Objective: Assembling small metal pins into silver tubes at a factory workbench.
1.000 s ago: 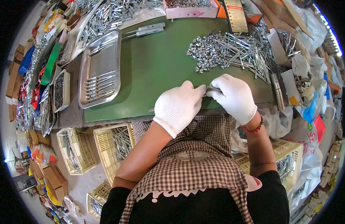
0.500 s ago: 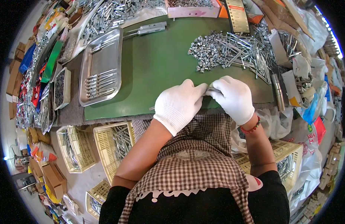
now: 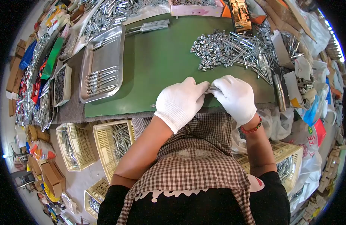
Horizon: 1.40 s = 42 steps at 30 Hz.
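Both of my hands wear white knitted gloves and meet near the front edge of the green work mat (image 3: 158,63). A thin metal rod (image 3: 209,91) runs between them. My left hand (image 3: 180,99) is closed around it, and one end pokes out by the wrist. My right hand (image 3: 235,98) pinches the other end; its fingertips hide whatever small part may be there. Beyond my right hand lie a heap of small shiny metal nuts or caps (image 3: 212,50) and a pile of slim metal rods (image 3: 251,52). Several assembled rods (image 3: 101,80) rest in the steel tray (image 3: 108,56) at left.
Tools with thick metallic handles (image 3: 154,25) lie behind the tray. A metal cylinder (image 3: 279,93) stands at the mat's right edge, and a phone (image 3: 241,15) leans at the back. Cream plastic crates (image 3: 105,146) of metal parts sit below the table. A pink box (image 3: 197,10) borders the far side.
Both hands keep their hold on the rod with barely any shift. The phone's screen has turned from a pale page to a dark, warm-coloured picture. The whole view has shifted slightly.
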Motion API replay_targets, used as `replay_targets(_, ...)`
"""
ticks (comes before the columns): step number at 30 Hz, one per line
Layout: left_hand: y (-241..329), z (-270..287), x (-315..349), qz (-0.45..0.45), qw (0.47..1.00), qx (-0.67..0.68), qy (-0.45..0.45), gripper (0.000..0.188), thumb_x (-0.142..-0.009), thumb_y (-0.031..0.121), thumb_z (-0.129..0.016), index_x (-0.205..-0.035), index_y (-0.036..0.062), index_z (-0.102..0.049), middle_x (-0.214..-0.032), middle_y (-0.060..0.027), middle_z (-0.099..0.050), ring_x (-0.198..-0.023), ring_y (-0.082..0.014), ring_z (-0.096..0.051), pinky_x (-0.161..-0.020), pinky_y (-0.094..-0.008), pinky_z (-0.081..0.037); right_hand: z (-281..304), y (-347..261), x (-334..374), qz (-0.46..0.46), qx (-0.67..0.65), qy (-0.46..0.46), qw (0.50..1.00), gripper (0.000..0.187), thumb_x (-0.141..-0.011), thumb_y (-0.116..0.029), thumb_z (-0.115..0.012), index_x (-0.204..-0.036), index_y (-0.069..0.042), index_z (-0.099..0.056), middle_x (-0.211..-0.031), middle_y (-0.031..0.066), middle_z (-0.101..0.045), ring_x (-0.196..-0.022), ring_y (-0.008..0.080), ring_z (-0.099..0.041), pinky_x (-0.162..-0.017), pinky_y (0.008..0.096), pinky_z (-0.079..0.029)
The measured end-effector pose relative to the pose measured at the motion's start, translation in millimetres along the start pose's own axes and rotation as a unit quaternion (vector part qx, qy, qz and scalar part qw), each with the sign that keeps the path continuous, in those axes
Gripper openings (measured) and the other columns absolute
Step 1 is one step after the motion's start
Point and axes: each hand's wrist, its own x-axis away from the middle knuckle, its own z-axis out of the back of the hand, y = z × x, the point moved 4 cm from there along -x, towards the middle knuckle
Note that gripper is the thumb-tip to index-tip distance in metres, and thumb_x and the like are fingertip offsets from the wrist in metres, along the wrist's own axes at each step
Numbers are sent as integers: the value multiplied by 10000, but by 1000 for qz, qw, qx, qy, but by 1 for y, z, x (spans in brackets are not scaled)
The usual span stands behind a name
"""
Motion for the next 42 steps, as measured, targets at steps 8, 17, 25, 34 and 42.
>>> replay_targets(8,-1,-2,1,-23,999,9,44,211,-833,183,-578,-1036,185,-636,-749,-70,-552,-584,-268,-598,-516,-382,-503,2,17,2,-170,-181,19,968,213,-812,-196,-708,-898,-12,-644,-815,132,-646,-732,273,-634,-652,337,-493)
replay_targets(17,-1,-1,0,-4,1000,16,-1,223,-841,191,-562,-1053,182,-630,-768,-84,-565,-633,-281,-612,-550,-389,-511,2,6,0,-137,-153,-58,977,175,-800,-200,-699,-885,-56,-648,-816,119,-608,-759,299,-608,-657,368,-472)
replay_targets(25,-3,1,0,-3,1000,27,4,204,-846,189,-563,-1038,191,-632,-774,-83,-561,-630,-287,-608,-551,-395,-507,11,15,-4,-161,-168,-2,973,217,-817,-251,-697,-915,-60,-669,-823,120,-641,-740,271,-624,-677,340,-489)
replay_targets(34,-1,1,0,-5,999,39,18,166,-852,197,-566,-1000,196,-641,-761,-82,-544,-623,-288,-599,-554,-390,-501,-6,37,-43,-155,-21,2,988,182,-818,-227,-668,-897,-64,-651,-838,122,-601,-790,305,-608,-680,388,-469)
replay_targets(42,0,0,1,-9,999,28,22,169,-845,195,-572,-998,199,-644,-756,-79,-543,-610,-284,-596,-545,-387,-503,-11,28,-30,-145,-12,-11,989,154,-805,-215,-677,-881,-82,-662,-836,107,-594,-778,307,-604,-673,385,-472)
